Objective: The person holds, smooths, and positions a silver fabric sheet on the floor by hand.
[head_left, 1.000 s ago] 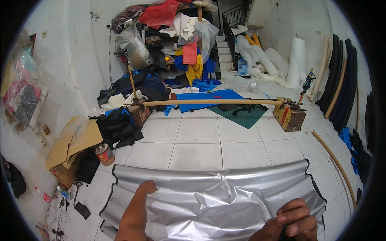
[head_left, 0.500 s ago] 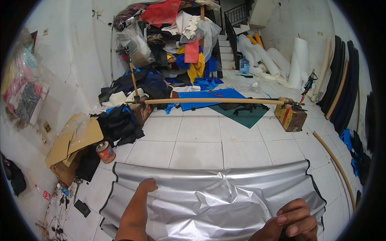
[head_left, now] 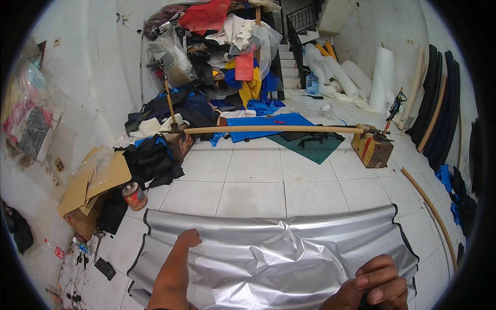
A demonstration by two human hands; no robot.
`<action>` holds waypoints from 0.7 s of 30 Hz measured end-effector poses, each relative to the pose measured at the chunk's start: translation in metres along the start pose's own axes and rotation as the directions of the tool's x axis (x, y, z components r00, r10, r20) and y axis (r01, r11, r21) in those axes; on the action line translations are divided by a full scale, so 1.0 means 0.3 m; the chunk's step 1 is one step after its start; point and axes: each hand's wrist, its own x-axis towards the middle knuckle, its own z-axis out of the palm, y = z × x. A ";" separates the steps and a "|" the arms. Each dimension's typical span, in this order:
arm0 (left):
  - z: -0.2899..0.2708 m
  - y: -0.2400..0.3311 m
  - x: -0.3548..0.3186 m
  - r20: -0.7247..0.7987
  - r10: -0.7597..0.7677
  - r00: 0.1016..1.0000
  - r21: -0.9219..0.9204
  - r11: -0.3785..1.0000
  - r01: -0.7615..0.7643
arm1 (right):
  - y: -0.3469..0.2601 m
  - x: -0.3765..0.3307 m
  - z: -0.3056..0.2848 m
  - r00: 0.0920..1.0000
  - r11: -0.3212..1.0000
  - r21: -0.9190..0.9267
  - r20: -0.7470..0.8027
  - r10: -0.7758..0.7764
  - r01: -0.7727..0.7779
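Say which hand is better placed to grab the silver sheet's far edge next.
Probably the left hand: it is near the far edge of the silver sheet, while the right hand is lower, farther from it.

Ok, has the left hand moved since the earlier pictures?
No; judged against the round tin, the left hand shows no visible shift in any direction.

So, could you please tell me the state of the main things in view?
Silver sheet: spread out, wrinkled
Left hand: closed into a fist
Right hand: partly curled
Tan pole: raised, roughly level
Can: standing
Blue cloth: laid out
Water bottle: upright
Tall white roll: standing on end
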 end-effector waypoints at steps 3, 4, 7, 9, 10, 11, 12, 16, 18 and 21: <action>0.001 -0.003 0.004 -0.010 0.018 1.000 0.004 1.000 -0.018 | 0.035 0.020 0.035 0.938 0.943 0.057 -0.139 -0.317 0.327; 0.005 -0.015 0.001 -0.005 0.001 1.000 0.006 1.000 -0.001 | -0.044 0.006 0.018 0.993 0.997 -0.027 -0.093 -0.078 0.076; 0.005 -0.007 0.000 -0.003 -0.005 1.000 0.010 1.000 0.006 | -0.046 -0.005 -0.012 0.994 0.995 -0.033 -0.051 0.094 -0.096; 0.004 -0.002 0.001 -0.005 -0.004 1.000 0.012 1.000 0.005 | -0.013 -0.004 0.000 0.999 0.998 0.064 -0.042 0.021 -0.018; 0.004 -0.007 0.003 -0.001 -0.003 1.000 0.017 1.000 0.003 | -0.005 -0.001 0.028 0.992 0.996 0.076 -0.121 -0.029 0.038; 0.004 -0.012 0.004 0.003 -0.001 1.000 0.021 1.000 0.001 | 0.001 0.000 0.041 0.977 0.992 0.084 -0.201 -0.077 0.095; 0.008 -0.020 0.008 0.003 -0.002 1.000 0.018 1.000 0.002 | 0.006 0.002 0.025 0.977 0.992 0.085 -0.198 -0.077 0.095; 0.007 -0.008 0.006 0.008 0.008 1.000 0.015 1.000 -0.008 | 0.028 -0.002 -0.032 0.993 0.986 0.125 0.010 -0.114 0.112; 0.008 -0.008 0.003 0.007 -0.003 1.000 0.012 1.000 0.003 | 0.029 -0.004 -0.033 0.993 0.986 0.119 0.003 -0.122 0.121; 0.022 -0.031 0.013 -0.003 0.009 1.000 0.013 1.000 -0.009 | 0.050 -0.008 -0.048 0.995 0.988 0.126 0.029 -0.096 0.092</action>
